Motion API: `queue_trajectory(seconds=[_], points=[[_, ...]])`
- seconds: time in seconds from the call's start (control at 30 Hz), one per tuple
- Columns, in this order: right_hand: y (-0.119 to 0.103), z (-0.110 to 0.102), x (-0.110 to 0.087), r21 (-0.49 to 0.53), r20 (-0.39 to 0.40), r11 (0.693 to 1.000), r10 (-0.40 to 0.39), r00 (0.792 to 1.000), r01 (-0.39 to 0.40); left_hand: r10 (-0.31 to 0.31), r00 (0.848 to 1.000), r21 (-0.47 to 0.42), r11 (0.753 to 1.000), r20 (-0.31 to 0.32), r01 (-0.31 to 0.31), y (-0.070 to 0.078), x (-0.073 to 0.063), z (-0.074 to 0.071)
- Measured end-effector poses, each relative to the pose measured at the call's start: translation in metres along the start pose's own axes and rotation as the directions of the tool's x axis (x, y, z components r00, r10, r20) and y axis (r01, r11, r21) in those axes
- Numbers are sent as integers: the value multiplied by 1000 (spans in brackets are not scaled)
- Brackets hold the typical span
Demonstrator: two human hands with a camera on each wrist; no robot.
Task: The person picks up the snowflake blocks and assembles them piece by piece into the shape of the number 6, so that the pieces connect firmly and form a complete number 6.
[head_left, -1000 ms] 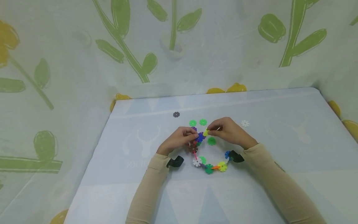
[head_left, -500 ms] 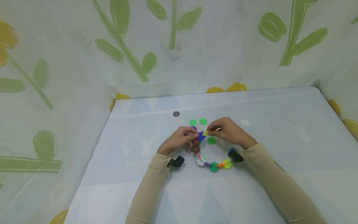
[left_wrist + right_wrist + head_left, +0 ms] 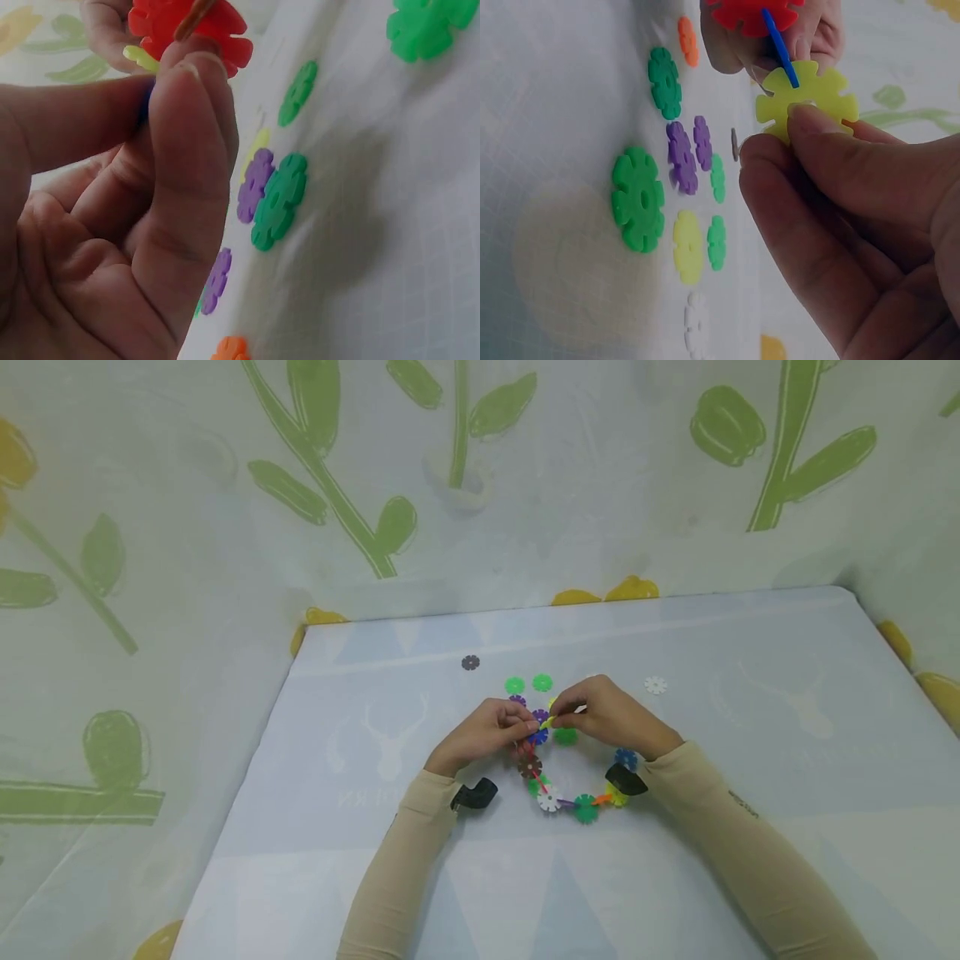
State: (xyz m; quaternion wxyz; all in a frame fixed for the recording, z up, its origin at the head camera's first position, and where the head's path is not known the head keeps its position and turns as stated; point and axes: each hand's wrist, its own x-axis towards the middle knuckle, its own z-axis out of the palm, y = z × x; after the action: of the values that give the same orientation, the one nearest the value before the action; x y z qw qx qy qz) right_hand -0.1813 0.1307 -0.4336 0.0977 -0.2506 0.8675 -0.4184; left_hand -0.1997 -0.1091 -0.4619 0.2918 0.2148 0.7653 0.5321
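Above the table, my left hand [image 3: 483, 731] pinches a blue notched disc [image 3: 537, 737], the top piece of a hanging chain of interlocking plastic snowflake discs. My right hand [image 3: 611, 714] holds a yellow snowflake disc [image 3: 806, 94] between thumb and forefinger. The yellow disc's edge meets the blue one's edge at a notch; how deep it sits I cannot tell. A red disc [image 3: 757, 15] joins the blue one's other side. Below curve a brown disc [image 3: 529, 766], a white disc [image 3: 548, 799], a green disc [image 3: 586, 810] and others, partly hidden by the right wrist strap.
Loose discs lie behind the hands: a dark grey one [image 3: 470, 662], a light green one [image 3: 514, 685], a white one [image 3: 656, 685] and several more. Black wrist mounts [image 3: 475, 794] hang under both wrists. A patterned cloth wall [image 3: 570, 527] borders the table's back edge.
My right hand has shifted slightly left with the yellow disc, bringing it closer against the blue disc. The chain's lower part has swung to the right. The left hand stays nearly in place.
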Motion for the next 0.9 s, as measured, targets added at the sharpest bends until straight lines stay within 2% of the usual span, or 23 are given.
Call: queue_trajectory(seconds=[0.3, 0.47, 0.63, 0.9], points=[[-3, 1, -1, 31, -28, 1000, 5, 1000, -4, 18, 1000, -26, 999, -17, -18, 0, 1, 4], [-2, -2, -2, 46, -14, 999, 10, 1000, -9, 26, 1000, -34, 999, -11, -26, 0, 1, 5], [3, -4, -2, 45, 13, 999, 8, 1000, -8, 24, 1000, -10, 1000, 10, -24, 2, 0, 3], [5, -4, -1, 31, 36, 999, 24, 999, -25, 28, 1000, 37, 999, 9, -29, 0, 0, 0]])
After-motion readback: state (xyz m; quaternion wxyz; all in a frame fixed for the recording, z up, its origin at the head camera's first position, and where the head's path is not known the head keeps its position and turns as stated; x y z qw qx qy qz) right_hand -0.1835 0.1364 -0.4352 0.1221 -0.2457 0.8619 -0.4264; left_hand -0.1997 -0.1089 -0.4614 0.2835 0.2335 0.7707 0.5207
